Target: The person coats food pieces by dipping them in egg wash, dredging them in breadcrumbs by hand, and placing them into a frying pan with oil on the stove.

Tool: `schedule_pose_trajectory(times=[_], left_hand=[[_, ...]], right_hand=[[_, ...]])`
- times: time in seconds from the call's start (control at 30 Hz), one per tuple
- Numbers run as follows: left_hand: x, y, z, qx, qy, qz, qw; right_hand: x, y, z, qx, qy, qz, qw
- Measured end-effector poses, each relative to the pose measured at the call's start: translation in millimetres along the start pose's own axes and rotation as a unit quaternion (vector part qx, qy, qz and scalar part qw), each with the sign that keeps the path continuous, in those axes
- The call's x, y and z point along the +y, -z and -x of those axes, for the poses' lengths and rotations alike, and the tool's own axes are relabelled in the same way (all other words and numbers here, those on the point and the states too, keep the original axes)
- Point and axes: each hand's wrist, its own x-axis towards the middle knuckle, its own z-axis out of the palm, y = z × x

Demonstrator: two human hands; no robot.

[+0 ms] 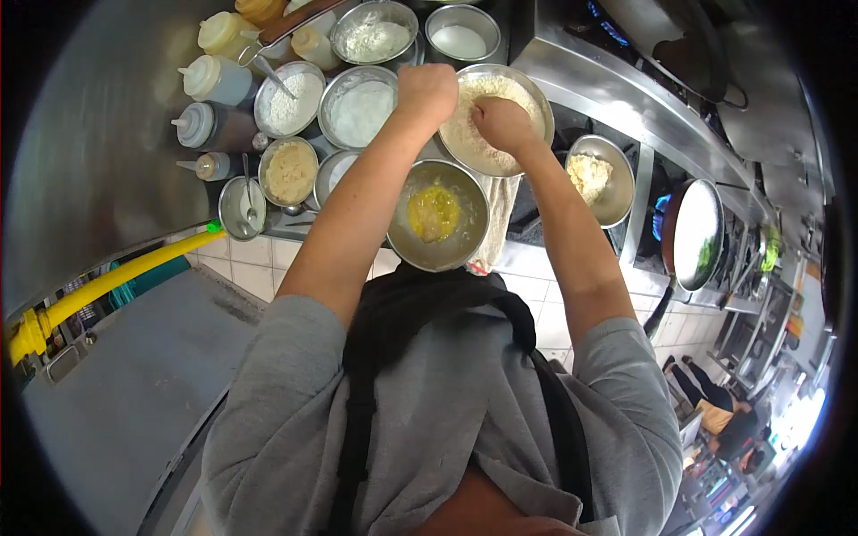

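My left hand point(427, 95) is closed in a fist at the left rim of a wide metal bowl point(542, 101). Its fingers face away from me, so what they grip, if anything, is hidden. My right hand point(504, 123) reaches into that bowl, fingers curled down at the pale, crumbly powder point(487, 159). What it may hold cannot be seen. Nearer to me, below both hands, a metal bowl point(471, 246) contains beaten egg point(433, 211) with a pale lump in it.
Left are several bowls of white powder point(360, 114), a bowl of tan paste point(291, 171) and squeeze bottles point(214, 80). On the right stand a bowl of pale crumbly pieces point(590, 177) and a frying pan point(698, 234) beside a blue flame. A person point(728, 415) is farther off.
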Motion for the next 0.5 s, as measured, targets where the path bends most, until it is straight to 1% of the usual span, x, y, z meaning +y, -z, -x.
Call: schedule_pose_trajectory(times=[0.03, 0.17, 0.23, 0.3, 0.37, 0.43, 0.47, 0.5], left_hand=[[-2, 1, -4, 0.011, 0.0, 0.005, 1.0], [-2, -2, -3, 0.013, -0.006, -0.003, 1.0], [0, -5, 0, 0.007, -0.002, 0.006, 1.0], [-6, 0, -12, 0.022, 0.013, 0.011, 1.0], [-1, -9, -5, 0.025, 0.005, -0.001, 1.0], [3, -8, 2, 0.015, -0.011, 0.0, 1.0], [-1, -2, -6, 0.017, -0.01, -0.001, 1.0], [-2, -5, -6, 0.03, -0.002, -0.005, 1.0]], right_hand=[[0, 4, 1, 0.013, -0.015, -0.01, 1.0], [10, -6, 3, 0.028, -0.018, -0.026, 0.999], [16, -3, -4, 0.027, 0.03, -0.017, 0.999], [19, -2, -7, 0.037, 0.031, -0.016, 0.999], [20, -11, 5, 0.032, 0.011, -0.026, 0.999], [24, -1, -4, -0.011, 0.026, 0.02, 0.999], [25, 6, -17, 0.0, 0.036, 0.028, 0.999], [21, 0, -8, -0.002, 0.014, 0.015, 1.0]])
